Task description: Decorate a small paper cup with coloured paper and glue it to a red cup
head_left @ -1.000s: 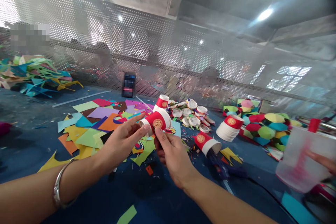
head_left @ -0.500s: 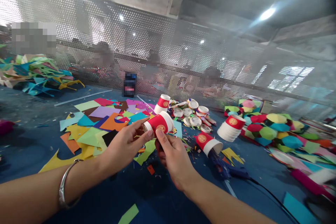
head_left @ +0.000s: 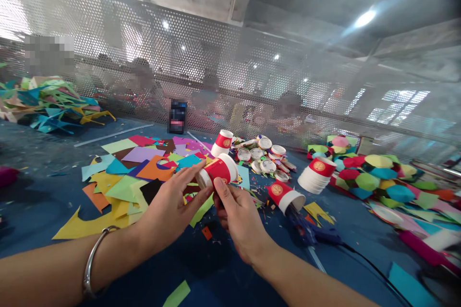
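Note:
A red and white paper cup (head_left: 218,169) lies on its side in the air between my hands, its round gold emblem low and partly covered. My left hand (head_left: 180,194) is curled around the cup's left end, fingers behind and thumb below. With its thumb pressed on the lower side of the cup, my right hand (head_left: 239,216) grips it; the curled fingers are partly hidden, and a dark patch beside them cannot be made out. Just behind stands another paper cup (head_left: 222,143). A tipped paper cup (head_left: 283,195) covers the nozzle of a blue glue gun (head_left: 306,230).
Coloured paper sheets (head_left: 126,180) spread across the blue table (head_left: 144,278). Farther back are a heap of round white-rimmed pieces (head_left: 266,153), a stack of cups (head_left: 315,175) and a phone (head_left: 177,116). Paper shapes (head_left: 374,177) lie right; cutouts (head_left: 46,103) are piled left. A cord (head_left: 370,261) trails right.
The held cup has rolled so its emblem sits lower. My left fingers have closed in from outstretched to curled around its end. A hand with a translucent container at the right has left view.

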